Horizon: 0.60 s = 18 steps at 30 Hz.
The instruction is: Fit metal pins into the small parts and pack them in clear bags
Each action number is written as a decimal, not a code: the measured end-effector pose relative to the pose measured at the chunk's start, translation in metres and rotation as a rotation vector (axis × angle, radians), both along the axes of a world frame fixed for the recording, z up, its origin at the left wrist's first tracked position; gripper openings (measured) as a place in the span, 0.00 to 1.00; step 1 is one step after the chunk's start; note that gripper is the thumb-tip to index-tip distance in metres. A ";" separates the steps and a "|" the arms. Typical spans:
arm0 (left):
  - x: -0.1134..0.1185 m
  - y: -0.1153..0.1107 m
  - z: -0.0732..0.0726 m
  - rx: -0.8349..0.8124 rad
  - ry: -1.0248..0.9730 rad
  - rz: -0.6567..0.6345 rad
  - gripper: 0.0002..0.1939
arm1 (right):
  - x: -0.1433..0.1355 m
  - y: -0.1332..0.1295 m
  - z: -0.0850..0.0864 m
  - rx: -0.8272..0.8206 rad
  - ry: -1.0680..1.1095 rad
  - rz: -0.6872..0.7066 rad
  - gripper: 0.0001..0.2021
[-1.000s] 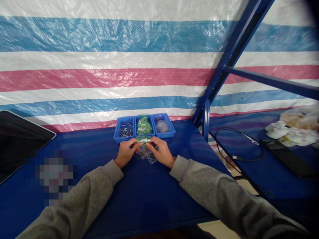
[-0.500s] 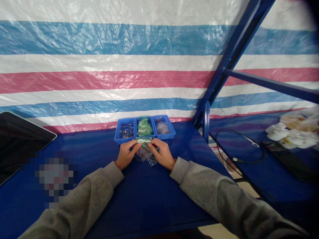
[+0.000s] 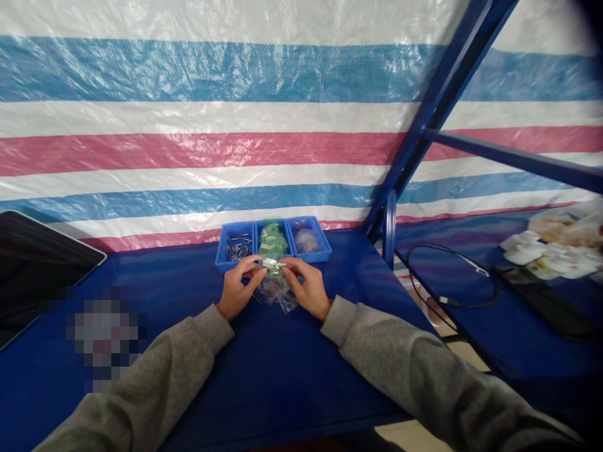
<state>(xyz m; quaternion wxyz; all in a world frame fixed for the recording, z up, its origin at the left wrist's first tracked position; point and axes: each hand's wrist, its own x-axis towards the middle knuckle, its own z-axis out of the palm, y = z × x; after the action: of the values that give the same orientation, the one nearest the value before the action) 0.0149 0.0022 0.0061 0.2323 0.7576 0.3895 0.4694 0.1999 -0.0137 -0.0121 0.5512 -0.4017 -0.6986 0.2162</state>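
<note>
Between my left hand and my right hand is a small clear plastic bag with a pale greenish strip. Both hands pinch it, thumbs and forefingers at its two sides. Beneath the fingers, several clear packets with small parts lie on the blue table; their contents are too small to name. Just behind the hands stand three joined blue bins. Thin metal pins or screws fill the left bin, green packets the middle one, and clear plastic packets the right one.
A dark screen with a pale frame lies at the left, near a blurred-out patch. To the right are a blue metal frame, a second table with a black cable, and white bundles. Striped sheeting hangs behind.
The fingertips have shifted slightly on the bag, and its pale strip looks more crumpled and glossy. Both forearms and the bins stay about where they were.
</note>
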 end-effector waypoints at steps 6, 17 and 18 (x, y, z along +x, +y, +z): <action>-0.001 0.001 -0.002 0.091 0.016 0.049 0.16 | 0.003 -0.002 0.004 0.038 -0.034 0.017 0.15; 0.001 0.000 0.001 0.215 0.217 -0.042 0.14 | 0.001 -0.001 0.006 0.091 0.007 -0.027 0.08; 0.001 0.001 0.001 0.227 0.222 -0.020 0.11 | 0.001 -0.002 0.007 0.098 0.006 -0.041 0.08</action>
<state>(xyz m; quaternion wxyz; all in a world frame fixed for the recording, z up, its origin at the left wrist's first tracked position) 0.0160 0.0037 0.0067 0.1056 0.8301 0.3496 0.4214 0.2008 -0.0153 -0.0054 0.5766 -0.3877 -0.6984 0.1718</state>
